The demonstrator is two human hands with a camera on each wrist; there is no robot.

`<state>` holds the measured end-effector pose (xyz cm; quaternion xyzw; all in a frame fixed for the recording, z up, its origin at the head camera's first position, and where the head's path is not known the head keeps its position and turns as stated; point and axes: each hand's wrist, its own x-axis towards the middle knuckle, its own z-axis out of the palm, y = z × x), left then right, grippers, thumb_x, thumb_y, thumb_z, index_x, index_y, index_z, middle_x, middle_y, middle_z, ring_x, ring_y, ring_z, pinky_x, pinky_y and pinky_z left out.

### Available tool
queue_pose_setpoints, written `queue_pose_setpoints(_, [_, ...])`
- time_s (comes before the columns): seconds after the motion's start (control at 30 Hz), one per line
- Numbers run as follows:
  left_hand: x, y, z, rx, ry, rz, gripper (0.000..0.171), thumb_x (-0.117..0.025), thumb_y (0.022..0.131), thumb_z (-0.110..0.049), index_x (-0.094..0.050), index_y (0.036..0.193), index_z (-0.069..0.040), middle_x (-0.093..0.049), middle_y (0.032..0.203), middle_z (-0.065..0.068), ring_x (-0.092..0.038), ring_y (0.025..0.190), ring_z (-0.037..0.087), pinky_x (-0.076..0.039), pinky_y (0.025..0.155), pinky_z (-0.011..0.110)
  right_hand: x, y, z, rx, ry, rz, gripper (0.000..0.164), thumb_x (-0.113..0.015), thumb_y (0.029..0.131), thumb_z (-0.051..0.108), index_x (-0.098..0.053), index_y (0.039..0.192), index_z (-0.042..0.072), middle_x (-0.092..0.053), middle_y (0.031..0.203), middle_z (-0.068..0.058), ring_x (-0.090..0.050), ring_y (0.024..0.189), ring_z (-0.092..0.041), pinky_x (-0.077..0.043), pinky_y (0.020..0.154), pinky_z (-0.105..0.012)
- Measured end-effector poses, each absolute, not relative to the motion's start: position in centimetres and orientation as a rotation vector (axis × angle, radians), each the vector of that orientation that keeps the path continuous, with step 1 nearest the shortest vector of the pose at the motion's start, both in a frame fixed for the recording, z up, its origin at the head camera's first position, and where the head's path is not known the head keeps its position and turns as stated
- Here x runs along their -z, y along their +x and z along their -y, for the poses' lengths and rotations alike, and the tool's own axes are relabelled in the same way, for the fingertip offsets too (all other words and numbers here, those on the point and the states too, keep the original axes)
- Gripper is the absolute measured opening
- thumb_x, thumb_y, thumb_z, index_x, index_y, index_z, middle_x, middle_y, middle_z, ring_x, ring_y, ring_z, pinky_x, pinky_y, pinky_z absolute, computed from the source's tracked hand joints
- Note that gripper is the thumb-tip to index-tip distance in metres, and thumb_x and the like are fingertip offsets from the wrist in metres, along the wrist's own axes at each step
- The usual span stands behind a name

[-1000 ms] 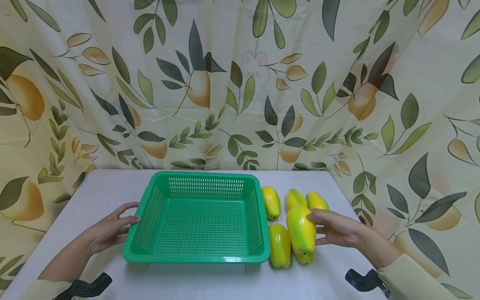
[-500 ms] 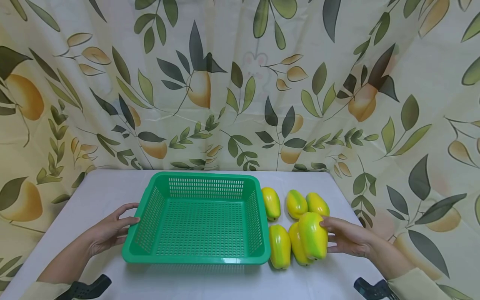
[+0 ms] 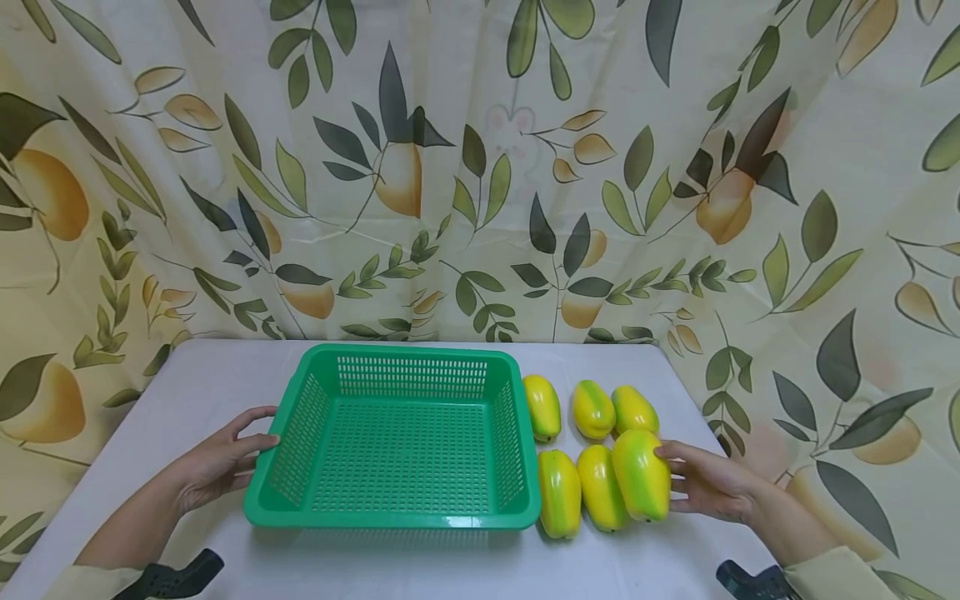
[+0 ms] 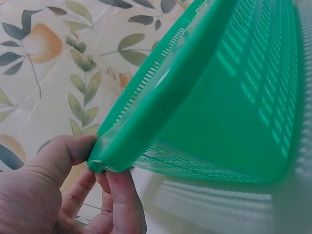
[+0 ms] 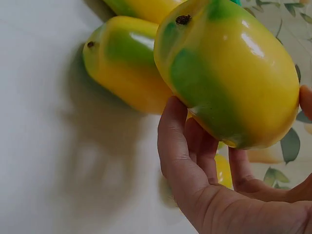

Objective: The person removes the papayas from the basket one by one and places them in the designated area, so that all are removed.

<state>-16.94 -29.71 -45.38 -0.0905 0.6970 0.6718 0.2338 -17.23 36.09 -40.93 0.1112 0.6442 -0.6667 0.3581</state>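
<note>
My right hand (image 3: 711, 482) grips a yellow-and-green papaya (image 3: 642, 476) between thumb and fingers at the right of the group. In the right wrist view the held papaya (image 5: 229, 73) is above the table, its small brown stem end showing, and the fingertips support its underside. My left hand (image 3: 221, 458) pinches the left rim of a green plastic basket (image 3: 393, 521). From the left wrist, the thumb lies on top of the rim (image 4: 146, 107) and fingers curl beneath it. No fruit lies in the basket.
Several more papayas (image 3: 559, 494) lie on the white-covered table (image 3: 420, 567) to the basket's right, in two loose rows. A leaf-and-fruit patterned curtain (image 3: 480, 208) hangs behind the table. Each wrist carries a black camera mount (image 3: 176, 575).
My right hand has moved right and slightly toward me with the papaya, uncovering the one that was behind it. The left hand and basket stay in place.
</note>
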Motion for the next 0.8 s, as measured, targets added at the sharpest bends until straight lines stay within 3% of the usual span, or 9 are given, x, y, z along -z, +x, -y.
queue_pose_setpoints(0.37, [45.2,-17.3,29.6,-1.797,-0.197,-1.994,0.074,-0.062,0.096,-0.024,-0.017,0.153,-0.011,-0.058,0.116,0.008,-0.066,0.104,0.021,-0.058,0.088,0.042,42.1,-17.1,-37.8,1.721,0.426,-1.722,0.067,-0.051,0.1,0.034,-0.011,0.146,0.004,-0.045,0.124,-0.011,-0.056,0.105,-0.025,-0.05,0.101,-0.049])
queue_pose_setpoints(0.47, [45.3,-17.3,29.7,-1.796,-0.199,-2.0,0.075,-0.063,0.095,-0.024,-0.017,0.153,-0.01,-0.059,0.116,0.007,-0.066,0.104,0.021,-0.058,0.088,0.042,42.6,-17.3,-37.9,1.697,0.472,-1.765,0.076,-0.051,0.1,0.035,-0.005,0.149,0.0,-0.033,0.136,-0.023,-0.053,0.106,-0.027,-0.052,0.099,-0.047])
queue_pose_setpoints(0.63, [45.2,-17.2,29.6,-1.812,-0.202,-1.984,0.075,-0.064,0.095,-0.023,-0.017,0.153,-0.011,-0.059,0.115,0.006,-0.066,0.103,0.02,-0.058,0.088,0.041,43.2,-17.5,-37.8,1.658,0.528,-1.805,0.089,-0.051,0.099,0.035,0.009,0.152,-0.003,-0.001,0.151,-0.037,-0.044,0.117,-0.037,-0.047,0.104,-0.052])
queue_pose_setpoints(0.8, [45.3,-16.9,29.6,-1.819,-0.2,-1.971,0.076,-0.064,0.095,-0.023,-0.016,0.153,-0.01,-0.058,0.117,0.007,-0.065,0.104,0.02,-0.057,0.089,0.042,43.9,-17.5,-37.6,1.624,0.544,-1.83,0.089,-0.051,0.099,0.035,0.008,0.152,-0.006,0.001,0.151,-0.039,-0.037,0.123,-0.044,-0.041,0.107,-0.057])
